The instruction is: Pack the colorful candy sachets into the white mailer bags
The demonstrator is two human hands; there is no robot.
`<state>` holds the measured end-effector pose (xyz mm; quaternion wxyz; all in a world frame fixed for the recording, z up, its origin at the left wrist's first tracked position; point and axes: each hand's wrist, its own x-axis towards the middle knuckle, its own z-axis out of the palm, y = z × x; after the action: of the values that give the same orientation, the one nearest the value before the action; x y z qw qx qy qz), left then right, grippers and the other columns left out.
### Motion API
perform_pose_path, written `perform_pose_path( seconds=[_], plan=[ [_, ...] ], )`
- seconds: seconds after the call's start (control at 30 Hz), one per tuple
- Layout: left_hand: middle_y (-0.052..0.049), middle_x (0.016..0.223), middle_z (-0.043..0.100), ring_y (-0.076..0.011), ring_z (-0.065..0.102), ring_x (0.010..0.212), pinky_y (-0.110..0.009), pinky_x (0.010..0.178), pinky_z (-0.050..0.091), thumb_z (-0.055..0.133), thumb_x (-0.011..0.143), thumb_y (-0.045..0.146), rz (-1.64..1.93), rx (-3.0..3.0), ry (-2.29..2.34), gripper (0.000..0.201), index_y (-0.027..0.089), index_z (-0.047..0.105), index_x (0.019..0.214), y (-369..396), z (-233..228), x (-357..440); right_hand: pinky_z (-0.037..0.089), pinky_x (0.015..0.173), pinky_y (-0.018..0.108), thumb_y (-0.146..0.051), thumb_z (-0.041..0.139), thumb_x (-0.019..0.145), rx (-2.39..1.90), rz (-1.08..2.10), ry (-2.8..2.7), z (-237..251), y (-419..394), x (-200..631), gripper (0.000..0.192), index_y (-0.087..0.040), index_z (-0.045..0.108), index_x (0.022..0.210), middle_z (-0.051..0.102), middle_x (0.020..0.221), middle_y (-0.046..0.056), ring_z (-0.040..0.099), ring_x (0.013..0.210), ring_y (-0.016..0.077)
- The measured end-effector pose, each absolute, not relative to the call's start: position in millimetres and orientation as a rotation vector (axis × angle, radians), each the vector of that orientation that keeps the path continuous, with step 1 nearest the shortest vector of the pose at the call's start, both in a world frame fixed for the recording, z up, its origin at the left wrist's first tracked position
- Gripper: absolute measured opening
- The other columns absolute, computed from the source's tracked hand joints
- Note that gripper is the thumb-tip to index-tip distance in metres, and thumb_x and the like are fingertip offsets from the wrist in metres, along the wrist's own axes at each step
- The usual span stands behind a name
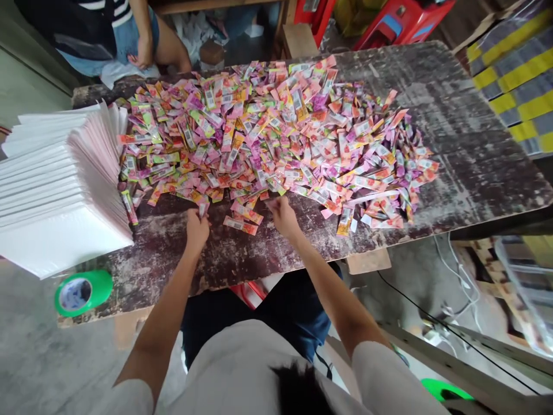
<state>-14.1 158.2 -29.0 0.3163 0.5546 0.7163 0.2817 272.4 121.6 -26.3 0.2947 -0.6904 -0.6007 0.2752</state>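
Observation:
A wide heap of small printed stick sachets (259,138), pink, orange, purple and green, covers much of the worn dark table (466,127). At the heap's near edge, my left hand (197,230) is closed in a pinch on a sachet (202,208) whose end sticks up past the fingertips. My right hand (284,218) is also closed, its fingertips pinching a pinkish sachet end at the edge of the pile. Between the two hands a few loose sachets (240,225) lie flat on the tabletop.
A stack of white padded envelopes (56,184) stands at the left, with a roll of green tape (83,293) nearer me. Across the table is another person (144,43). Red stools (401,23) and yellow-and-grey packs (518,80) are behind and to the right.

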Motion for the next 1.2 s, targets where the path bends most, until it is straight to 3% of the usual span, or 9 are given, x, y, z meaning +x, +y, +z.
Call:
perform_pose_path(
  seconds=[0.1,0.17,0.3,0.53,0.73,0.83,0.93,1.07,1.2],
  plan=[
    [-0.017,0.114,0.062,-0.0287,0.065,0.103,-0.040,0.089,0.050,0.062,0.082,0.023,0.819,1.680,1.944,0.033,0.016,0.051,0.113,213.2,-13.4,10.7,0.049,0.076,0.035,-0.027,0.059,0.087,-1.827,0.694,-1.841,-6.4,177.6,246.6,0.038,-0.017,0.047,0.121,0.061,0.110,0.014,0.060,0.089,0.0252],
    [-0.022,0.128,0.054,-0.0343,0.061,0.114,-0.043,0.092,0.050,0.066,0.079,0.025,0.666,1.791,1.996,0.045,0.015,0.050,0.120,239.1,-4.8,27.1,0.050,0.077,0.036,-0.024,0.061,0.086,-1.932,0.638,-2.015,1.7,203.7,227.6,0.042,-0.017,0.048,0.125,0.056,0.124,0.018,0.061,0.096,0.0276],
    [-0.020,0.131,0.055,-0.0350,0.060,0.118,-0.044,0.094,0.050,0.059,0.086,0.025,0.275,1.895,1.950,0.038,0.016,0.050,0.122,229.6,-4.7,34.4,0.050,0.078,0.035,-0.026,0.058,0.091,-2.114,0.651,-2.161,-3.3,191.6,214.0,0.040,-0.021,0.051,0.130,0.051,0.132,0.016,0.062,0.102,0.0277],
    [-0.014,0.122,0.062,-0.0292,0.064,0.110,-0.039,0.090,0.052,0.056,0.092,0.033,0.217,1.968,1.619,0.028,0.019,0.054,0.116,127.8,-23.4,20.9,0.047,0.073,0.032,-0.025,0.056,0.090,-2.108,0.712,-2.048,-28.5,103.2,259.0,0.020,-0.019,0.060,0.109,0.058,0.112,0.013,0.060,0.093,0.0248],
    [-0.015,0.115,0.068,-0.0297,0.066,0.107,-0.040,0.091,0.051,0.064,0.087,0.024,0.270,1.887,1.624,0.032,0.016,0.055,0.116,128.1,-25.0,12.1,0.048,0.080,0.035,-0.033,0.055,0.087,-1.941,0.567,-1.707,-32.6,102.4,281.0,0.011,-0.022,0.054,0.087,0.056,0.096,0.010,0.056,0.089,0.0248],
    [-0.012,0.111,0.069,-0.0273,0.067,0.101,-0.038,0.088,0.052,0.065,0.087,0.027,0.347,1.883,1.690,0.032,0.017,0.056,0.115,137.0,-10.2,5.3,0.047,0.086,0.039,-0.034,0.050,0.087,-1.860,0.537,-1.618,-35.0,97.7,281.4,0.011,-0.024,0.048,0.085,0.056,0.096,0.011,0.055,0.093,0.0268],
    [-0.011,0.115,0.066,-0.0255,0.065,0.103,-0.036,0.087,0.052,0.057,0.092,0.029,0.449,2.023,1.760,0.029,0.019,0.057,0.120,143.2,9.4,10.8,0.046,0.081,0.038,-0.036,0.045,0.088,-1.861,0.624,-1.533,-38.2,93.2,277.0,0.012,-0.025,0.043,0.086,0.057,0.086,0.009,0.056,0.086,0.0263],
    [-0.012,0.128,0.059,-0.0261,0.062,0.112,-0.035,0.086,0.051,0.056,0.087,0.015,0.119,2.472,1.343,0.037,0.022,0.061,0.123,155.1,20.2,38.7,0.044,0.070,0.035,-0.037,0.044,0.087,-1.910,0.709,-1.482,-35.4,94.9,266.7,0.012,-0.026,0.041,0.087,0.058,0.078,0.006,0.055,0.075,0.0250],
    [-0.012,0.111,0.065,-0.0280,0.063,0.107,-0.037,0.086,0.050,0.055,0.086,0.014,-0.107,2.530,1.216,0.021,0.019,0.067,0.103,173.1,15.5,42.6,0.043,0.070,0.034,-0.039,0.054,0.082,-1.897,0.661,-1.469,-24.1,87.9,275.4,0.019,-0.024,0.048,0.091,0.063,0.085,0.007,0.057,0.075,0.0237]
  ],
)
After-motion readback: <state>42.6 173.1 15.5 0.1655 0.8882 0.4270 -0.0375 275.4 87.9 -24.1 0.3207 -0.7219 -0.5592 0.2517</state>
